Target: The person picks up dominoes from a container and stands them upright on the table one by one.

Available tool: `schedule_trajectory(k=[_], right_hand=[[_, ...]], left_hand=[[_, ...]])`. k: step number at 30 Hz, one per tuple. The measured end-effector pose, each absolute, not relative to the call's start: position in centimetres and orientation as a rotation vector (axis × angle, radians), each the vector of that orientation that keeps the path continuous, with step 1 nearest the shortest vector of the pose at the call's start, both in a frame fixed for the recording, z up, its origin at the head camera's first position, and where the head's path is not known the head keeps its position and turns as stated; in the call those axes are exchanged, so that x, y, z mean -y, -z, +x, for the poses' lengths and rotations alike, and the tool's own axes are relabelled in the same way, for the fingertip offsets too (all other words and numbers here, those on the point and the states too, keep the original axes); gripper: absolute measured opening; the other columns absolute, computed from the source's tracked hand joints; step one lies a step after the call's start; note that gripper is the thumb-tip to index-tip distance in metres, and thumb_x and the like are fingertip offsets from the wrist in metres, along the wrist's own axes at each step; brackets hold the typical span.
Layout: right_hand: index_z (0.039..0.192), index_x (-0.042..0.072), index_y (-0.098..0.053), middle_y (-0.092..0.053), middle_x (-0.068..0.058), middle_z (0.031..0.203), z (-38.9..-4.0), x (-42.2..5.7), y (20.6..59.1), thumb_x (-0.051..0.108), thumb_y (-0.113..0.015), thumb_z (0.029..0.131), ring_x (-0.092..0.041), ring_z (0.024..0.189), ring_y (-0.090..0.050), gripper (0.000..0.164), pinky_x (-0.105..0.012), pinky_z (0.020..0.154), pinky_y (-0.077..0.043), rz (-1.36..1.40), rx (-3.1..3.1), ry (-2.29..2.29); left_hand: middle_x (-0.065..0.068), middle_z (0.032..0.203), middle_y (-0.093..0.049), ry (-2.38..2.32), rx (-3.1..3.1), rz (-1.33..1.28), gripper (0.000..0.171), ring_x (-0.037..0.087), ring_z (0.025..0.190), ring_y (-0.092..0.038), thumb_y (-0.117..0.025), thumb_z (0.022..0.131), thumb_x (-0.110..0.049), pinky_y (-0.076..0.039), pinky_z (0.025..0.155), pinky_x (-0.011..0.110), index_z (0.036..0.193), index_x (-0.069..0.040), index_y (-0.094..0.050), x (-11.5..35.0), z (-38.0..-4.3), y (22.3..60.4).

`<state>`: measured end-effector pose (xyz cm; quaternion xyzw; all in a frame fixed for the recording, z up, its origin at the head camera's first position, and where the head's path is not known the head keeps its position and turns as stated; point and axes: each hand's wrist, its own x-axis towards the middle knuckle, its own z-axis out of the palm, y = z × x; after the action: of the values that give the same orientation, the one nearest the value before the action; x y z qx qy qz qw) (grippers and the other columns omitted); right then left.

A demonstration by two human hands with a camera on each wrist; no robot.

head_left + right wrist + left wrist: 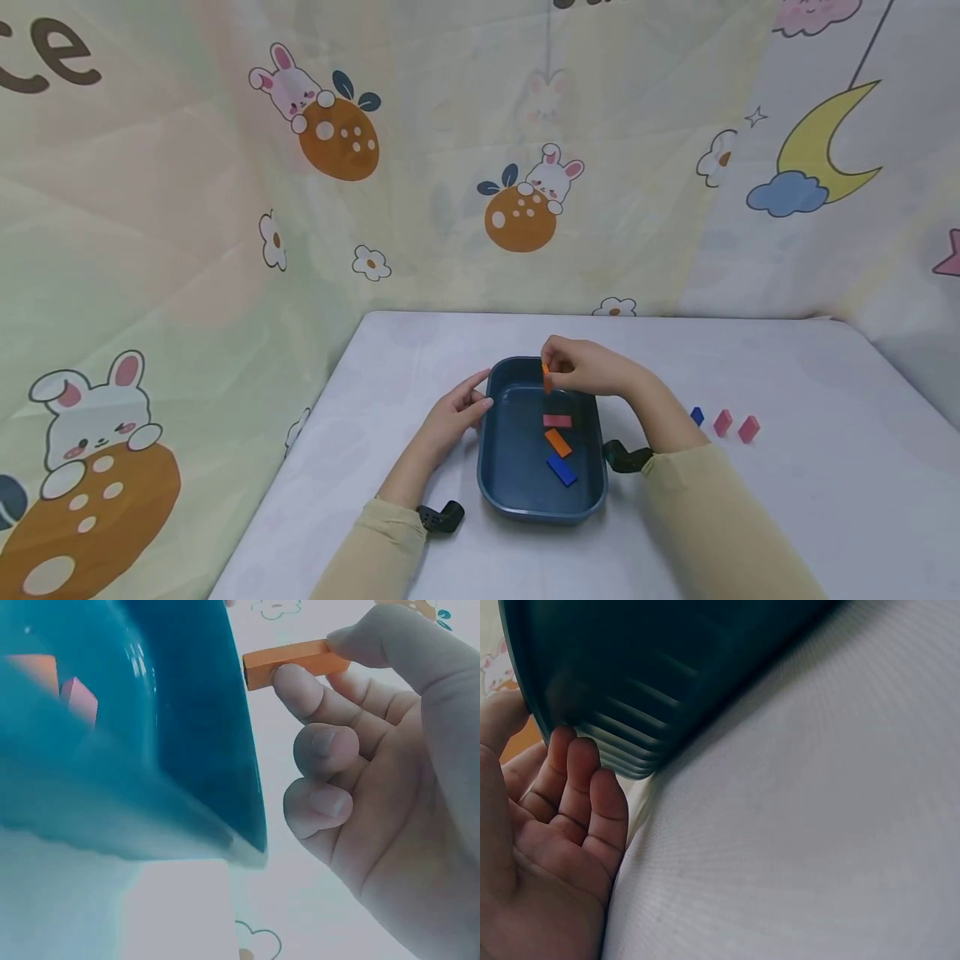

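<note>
A: Where is the orange block (264,666) held, and how?

B: Over the far end of the dark blue tray (517,467), in the right hand (592,367). It is pinched between thumb and fingers near one end; the other end is left free, presumably so that the fingertips can be kept clear when it is lowered. Whether the tray is touched by it cannot be told.

A: And the left hand (453,415)?

B: Its fingers are only loosely bent and are laid against the tray's left side. Nothing is lifted by it; the tray is probably being steadied.

A: What is contained in the tray?

B: A pink block (557,421), a second orange block (558,441) and a blue block (562,470), strung out right of centre. The last two are slanted, so strict alignment seems not to be needed.

A: And outside?

B: A second blue block (697,415), a second pink block (723,422) and a third pink block (748,429) are set apart on the white table (825,500), right of the tray, where the right hand is presumably best served.
</note>
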<state>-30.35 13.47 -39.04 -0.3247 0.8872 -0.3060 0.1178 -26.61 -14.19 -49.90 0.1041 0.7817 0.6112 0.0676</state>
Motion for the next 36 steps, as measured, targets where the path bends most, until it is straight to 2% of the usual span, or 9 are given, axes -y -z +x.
schedule_trajectory(k=[12,18,25,30,36], right_hand=[[0.104,0.018,-0.052,-0.071,0.0,0.089,-28.5,-15.9,38.9,0.017,-0.064,0.094,-0.016,0.074,-0.059,0.016,-0.032,0.07,-0.049,-0.911,-2.66,0.925],[0.107,0.018,-0.053,-0.064,0.006,0.085,-27.4,-17.5,39.1,0.017,-0.065,0.094,-0.016,0.073,-0.054,0.018,-0.028,0.064,-0.048,-0.893,-2.719,0.919],[0.108,0.019,-0.054,-0.061,0.003,0.083,-26.0,-19.6,39.7,0.014,-0.066,0.092,-0.017,0.071,-0.053,0.021,-0.026,0.061,-0.046,-0.843,-2.728,0.975],[0.107,0.023,-0.054,-0.059,0.006,0.079,-24.7,-21.4,40.3,0.012,-0.066,0.091,-0.013,0.067,-0.052,0.022,-0.024,0.059,-0.044,-0.812,-2.76,0.951],[0.106,0.022,-0.054,-0.053,0.005,0.074,-22.6,-23.9,41.2,0.009,-0.067,0.091,-0.008,0.062,-0.048,0.024,-0.023,0.057,-0.041,-0.81,-2.79,0.981]], left_hand=[[0.004,0.101,-0.063,-1.851,-2.348,0.335,0.054,0.017,0.082,-0.061,-0.064,0.096,-0.034,-0.05,0.08,0.031,0.147,-0.033,-0.045,14.1,-26.5,49.8],[0.005,0.101,-0.063,-1.865,-2.337,0.329,0.054,0.019,0.083,-0.061,-0.066,0.094,-0.038,-0.05,0.081,0.033,0.145,-0.037,-0.046,14.2,-26.6,50.0],[0.004,0.101,-0.063,-1.858,-2.341,0.332,0.055,0.018,0.082,-0.061,-0.065,0.095,-0.038,-0.05,0.081,0.033,0.146,-0.035,-0.045,14.3,-26.6,49.9],[0.004,0.101,-0.064,-1.859,-2.341,0.329,0.056,0.017,0.081,-0.061,-0.065,0.094,-0.04,-0.05,0.08,0.033,0.147,-0.035,-0.045,14.3,-26.5,49.8],[0.003,0.101,-0.064,-1.849,-2.341,0.328,0.055,0.016,0.082,-0.061,-0.065,0.094,-0.041,-0.051,0.08,0.032,0.146,-0.036,-0.045,14.3,-26.5,49.7]])
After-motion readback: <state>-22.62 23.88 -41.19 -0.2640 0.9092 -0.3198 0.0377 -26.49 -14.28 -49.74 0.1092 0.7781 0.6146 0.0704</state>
